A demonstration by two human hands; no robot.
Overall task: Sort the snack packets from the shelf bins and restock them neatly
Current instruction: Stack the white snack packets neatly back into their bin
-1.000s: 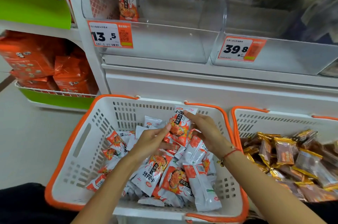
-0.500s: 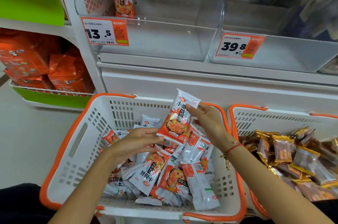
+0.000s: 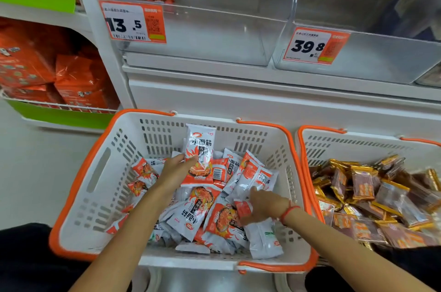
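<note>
- Head view: the left hand grips one upright packet by its lower left edge, thumb on the printed face, holding it above the pile at the middle of the white basket.
- The right hand reaches low into the heap near the basket's right wall, fingers curled around a small packet; it looks pinched, though blur hides how firm the hold is.
- The rest of the white-and-orange packets lie jumbled across the basket floor, thickest toward the near edge.
- A second basket, touching the first on the right, holds gold-edged snacks.
- On the shelf above, the clear bin with the 13.5 tag holds one matching packet standing at its back left; the neighbouring bin with the 39.8 tag looks bare.
- Handling, as I judge it: each packet is light, soft and crinkly, with a slick film skin, so a pinch across a sealed end or side seam should hold better than the puffed middle; squeezing hard may crush the contents.
- Against half a second ago: the lifted packet has passed from the right hand to the left and now stands straight rather than tilted, and the right hand has dropped into the pile for another.
</note>
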